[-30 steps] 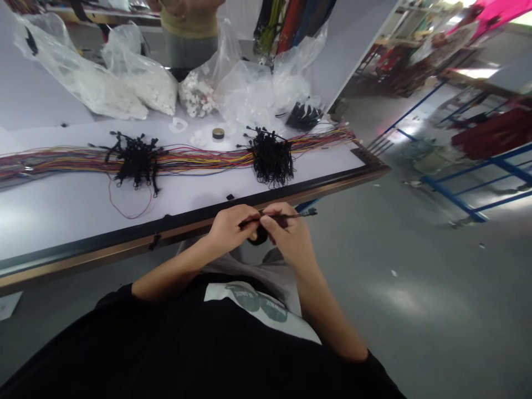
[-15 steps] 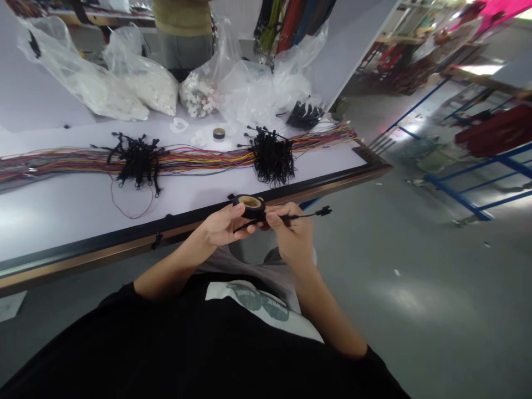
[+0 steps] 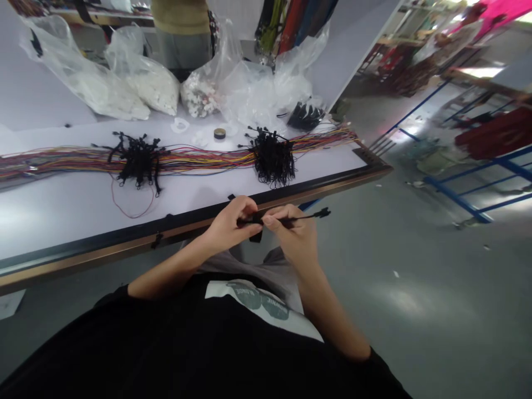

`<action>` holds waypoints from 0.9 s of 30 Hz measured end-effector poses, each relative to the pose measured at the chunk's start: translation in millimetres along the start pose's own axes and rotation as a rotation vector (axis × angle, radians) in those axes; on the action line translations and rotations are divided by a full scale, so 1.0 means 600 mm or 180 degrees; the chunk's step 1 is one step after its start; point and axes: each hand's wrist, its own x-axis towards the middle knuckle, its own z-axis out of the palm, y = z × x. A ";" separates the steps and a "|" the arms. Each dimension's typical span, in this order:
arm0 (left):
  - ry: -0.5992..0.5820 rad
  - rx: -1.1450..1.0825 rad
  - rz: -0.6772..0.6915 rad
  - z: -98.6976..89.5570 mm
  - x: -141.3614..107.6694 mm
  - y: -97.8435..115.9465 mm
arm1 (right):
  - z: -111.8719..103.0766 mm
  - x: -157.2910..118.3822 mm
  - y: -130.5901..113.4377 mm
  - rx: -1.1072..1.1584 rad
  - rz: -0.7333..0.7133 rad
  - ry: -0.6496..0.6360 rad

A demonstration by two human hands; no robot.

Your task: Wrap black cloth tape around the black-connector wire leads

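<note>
Both hands meet just off the table's front edge. My right hand (image 3: pixel 293 230) pinches a thin black cable (image 3: pixel 307 215), whose connector end sticks out to the right. My left hand (image 3: pixel 230 224) is closed around the black tape roll (image 3: pixel 256 237), of which only a dark part shows below the fingers, close to the cable's left part. On the table, a bundle of coloured wires (image 3: pixel 199 158) runs lengthwise, with a left clump of black connectors (image 3: pixel 139 160) and a right clump (image 3: pixel 274 158).
Plastic bags of white parts (image 3: pixel 153 86) line the back of the white table (image 3: pixel 75 205). A second tape roll (image 3: pixel 219 133) lies behind the wires. Beyond the partition a person (image 3: pixel 183 33) stands. Blue-framed racks (image 3: pixel 457 199) are at the right.
The tape roll has turned and dropped below my left fingers, so its ring no longer faces up. My left fingers have curled over the cable. My right hand stays nearly in place.
</note>
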 end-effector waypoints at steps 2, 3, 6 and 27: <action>0.0431 0.0204 0.0130 0.014 0.005 -0.007 | 0.002 -0.002 -0.007 -0.0117 -0.0143 -0.0077; 0.0508 0.0277 0.0236 0.021 0.006 -0.010 | 0.004 -0.002 -0.009 -0.0202 -0.0206 -0.0128; 0.0734 0.0255 0.0371 0.037 0.003 -0.011 | 0.011 -0.001 -0.006 -0.0359 -0.0347 -0.0263; -0.0646 -0.0901 -0.0235 -0.007 -0.008 0.001 | -0.010 0.007 -0.002 -0.0394 -0.0222 -0.0020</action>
